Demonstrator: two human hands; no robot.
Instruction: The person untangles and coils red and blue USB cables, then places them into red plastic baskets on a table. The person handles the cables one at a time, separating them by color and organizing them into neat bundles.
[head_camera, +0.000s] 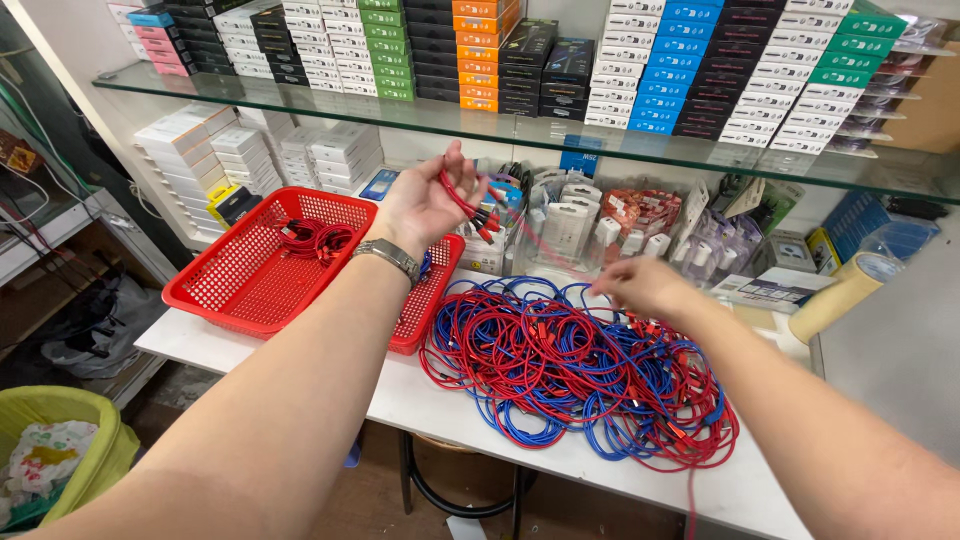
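Head view: left hand (420, 205) fingers grip a bunch of red cables (470, 205); right hand (645, 288) fingers pinch into the cable pile (575, 365). Best draw one red cable slowly, avoiding snags.

Glossy red plastic basket (250, 275), perforated

Left hand (425, 200) is raised toward 12 o'clock, fingers pinched closed, wrist bent back. Right hand (645, 288), blurred, reaches toward 11 o'clock, fingers seemingly curled downward.

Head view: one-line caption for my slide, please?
Left hand holds red cables above a red basket; right hand reaches into a tangled red-and-blue cable pile.
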